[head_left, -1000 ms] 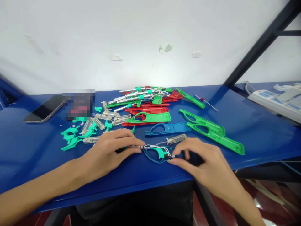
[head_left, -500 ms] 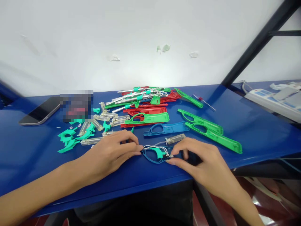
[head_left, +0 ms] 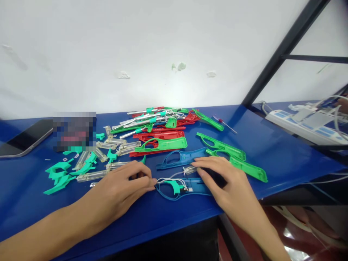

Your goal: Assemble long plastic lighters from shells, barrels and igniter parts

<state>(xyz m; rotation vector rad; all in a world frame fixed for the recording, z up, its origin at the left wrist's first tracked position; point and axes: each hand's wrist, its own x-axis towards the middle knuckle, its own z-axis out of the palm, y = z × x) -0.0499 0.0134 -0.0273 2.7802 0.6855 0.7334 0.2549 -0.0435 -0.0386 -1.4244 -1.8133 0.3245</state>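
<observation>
A blue plastic shell half (head_left: 187, 187) lies near the table's front edge with a teal trigger (head_left: 174, 186) and thin white wires (head_left: 165, 179) laid in it. My left hand (head_left: 122, 188) is closed, fingertips pinching the metal tube end at the shell's left tip. My right hand (head_left: 225, 185) rests on the shell's right end, fingers reaching toward a clear tube part (head_left: 190, 169) just behind it. A second blue shell half (head_left: 181, 158) lies behind.
Green shell halves (head_left: 233, 161), red shell halves (head_left: 160, 136) and metal tube assemblies (head_left: 141, 117) lie piled at mid-table. Teal triggers (head_left: 58, 174) and clear tubes (head_left: 114, 141) sit left. A phone (head_left: 24, 139), a red screwdriver (head_left: 224, 123) and a power strip (head_left: 304, 125) are also here.
The view has shifted right and down. My right hand has moved from pinching the shell's front edge to reaching over it toward the clear tube part. My left hand holds its pinch.
</observation>
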